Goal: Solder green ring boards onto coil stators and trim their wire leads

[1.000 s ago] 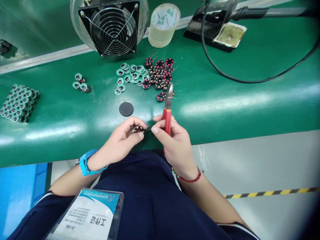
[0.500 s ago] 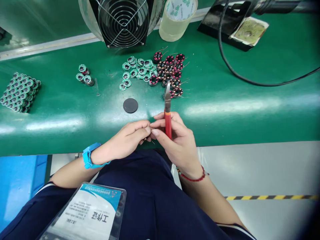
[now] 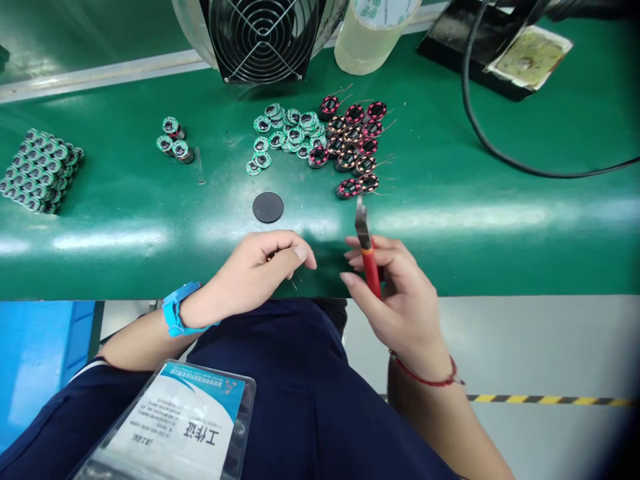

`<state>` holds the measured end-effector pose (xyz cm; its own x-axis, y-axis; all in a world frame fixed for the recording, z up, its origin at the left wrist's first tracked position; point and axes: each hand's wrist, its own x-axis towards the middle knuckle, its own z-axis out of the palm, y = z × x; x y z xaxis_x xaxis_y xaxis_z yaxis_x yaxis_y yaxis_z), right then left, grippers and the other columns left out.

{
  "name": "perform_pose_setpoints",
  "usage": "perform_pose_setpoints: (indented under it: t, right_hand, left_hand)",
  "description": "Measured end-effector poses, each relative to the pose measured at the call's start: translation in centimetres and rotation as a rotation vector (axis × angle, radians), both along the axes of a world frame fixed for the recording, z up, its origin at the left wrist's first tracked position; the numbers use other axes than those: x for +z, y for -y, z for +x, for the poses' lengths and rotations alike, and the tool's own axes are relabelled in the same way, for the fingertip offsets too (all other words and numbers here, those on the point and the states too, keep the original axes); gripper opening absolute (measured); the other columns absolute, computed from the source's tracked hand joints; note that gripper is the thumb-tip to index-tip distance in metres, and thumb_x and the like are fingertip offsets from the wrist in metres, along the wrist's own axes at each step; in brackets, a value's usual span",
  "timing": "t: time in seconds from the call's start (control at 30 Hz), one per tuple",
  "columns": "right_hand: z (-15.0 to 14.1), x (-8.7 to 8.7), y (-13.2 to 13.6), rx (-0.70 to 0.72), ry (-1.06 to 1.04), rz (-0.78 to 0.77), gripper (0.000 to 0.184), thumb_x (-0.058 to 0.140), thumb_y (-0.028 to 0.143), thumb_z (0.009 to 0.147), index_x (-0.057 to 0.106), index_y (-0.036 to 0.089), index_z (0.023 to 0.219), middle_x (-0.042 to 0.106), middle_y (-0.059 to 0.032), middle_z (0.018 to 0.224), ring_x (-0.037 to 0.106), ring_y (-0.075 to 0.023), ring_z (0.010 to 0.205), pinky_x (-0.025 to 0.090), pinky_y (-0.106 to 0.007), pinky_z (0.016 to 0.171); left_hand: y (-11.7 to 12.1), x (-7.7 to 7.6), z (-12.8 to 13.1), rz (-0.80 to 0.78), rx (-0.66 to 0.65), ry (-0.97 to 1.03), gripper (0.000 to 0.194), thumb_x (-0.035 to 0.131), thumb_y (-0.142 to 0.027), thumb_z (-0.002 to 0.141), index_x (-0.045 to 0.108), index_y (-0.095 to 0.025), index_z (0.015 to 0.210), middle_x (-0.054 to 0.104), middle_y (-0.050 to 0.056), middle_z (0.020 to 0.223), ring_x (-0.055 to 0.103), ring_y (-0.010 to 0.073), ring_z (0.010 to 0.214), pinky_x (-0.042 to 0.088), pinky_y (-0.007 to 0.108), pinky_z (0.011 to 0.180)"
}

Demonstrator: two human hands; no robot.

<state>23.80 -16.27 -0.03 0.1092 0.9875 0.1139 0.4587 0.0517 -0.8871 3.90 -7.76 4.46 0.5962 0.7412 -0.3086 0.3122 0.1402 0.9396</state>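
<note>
My left hand (image 3: 265, 270) is closed around a small wire coil (image 3: 272, 255), mostly hidden by the fingers, with thin wire ends poking out below the thumb. Apart from it, my right hand (image 3: 400, 293) holds red-handled cutting pliers (image 3: 371, 270), jaws pointing away from me. Just beyond the jaws stand several wound coils (image 3: 350, 160) with pink or copper-coloured tops and loose wire ends. Small green circuit boards (image 3: 295, 135) lie in a loose heap to their left. A flat black disc (image 3: 268, 207) rests on the table beyond my left hand.
At the far left is a stacked block of green-topped parts (image 3: 37, 173); three similar pieces (image 3: 181, 152) stand nearer. A fan (image 3: 263, 40), a tape roll (image 3: 367, 47) and a soldering-iron stand (image 3: 475, 47) line the back. A black cable (image 3: 480, 130) curves across the right side.
My hands came together at the coil, then separated. The right hand has moved right with the pliers, while the left stays closed on the coil. The view has shifted somewhat.
</note>
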Motion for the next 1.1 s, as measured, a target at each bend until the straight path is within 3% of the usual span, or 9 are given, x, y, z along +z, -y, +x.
perform_pose_setpoints:
  t: [0.13, 0.3, 0.93, 1.1]
  right_hand:
    - [1.4, -0.4, 1.1, 0.132, 0.172, 0.065, 0.018, 0.066, 0.015, 0.079, 0.058, 0.025, 0.091, 0.068, -0.0072, 0.109, 0.067, -0.0239, 0.103, 0.056, -0.040, 0.085]
    - [1.6, -0.4, 1.5, 0.242, 0.228, 0.076, 0.021, 0.064, 0.013, 0.077, 0.059, 0.026, 0.093, 0.069, -0.0080, 0.114, 0.069, -0.0249, 0.100, 0.058, -0.042, 0.082]
    - [1.2, -0.4, 1.3, 0.272, 0.272, 0.112, 0.018, 0.063, 0.012, 0.080, 0.055, 0.024, 0.090, 0.071, -0.0097, 0.106, 0.071, -0.0224, 0.094, 0.060, -0.038, 0.079]
    - [1.3, -0.7, 1.3, 0.210, 0.250, 0.148, 0.016, 0.064, 0.010, 0.080, 0.057, 0.022, 0.089, 0.071, -0.0106, 0.105, 0.072, -0.0220, 0.096, 0.061, -0.036, 0.083]
  left_hand:
    - [0.1, 0.1, 0.0, 0.008, 0.035, -0.007, 0.027, 0.048, -0.024, 0.094, 0.069, -0.014, 0.081, 0.053, -0.003, 0.063, 0.046, 0.0067, 0.058, 0.034, 0.020, 0.054]
    - [0.2, 0.0, 0.1, 0.066, 0.047, -0.042, 0.027, 0.049, -0.026, 0.093, 0.068, -0.015, 0.078, 0.050, -0.002, 0.061, 0.042, 0.0079, 0.058, 0.034, 0.021, 0.054]
    - [0.2, 0.0, 0.2, 0.092, 0.015, -0.038, 0.028, 0.047, -0.025, 0.094, 0.062, -0.014, 0.073, 0.049, -0.003, 0.063, 0.041, 0.0072, 0.059, 0.033, 0.022, 0.056]
    - [0.0, -0.3, 0.0, -0.031, 0.077, 0.028, 0.027, 0.047, -0.030, 0.095, 0.069, -0.015, 0.091, 0.054, -0.001, 0.069, 0.046, 0.0090, 0.064, 0.034, 0.023, 0.058]
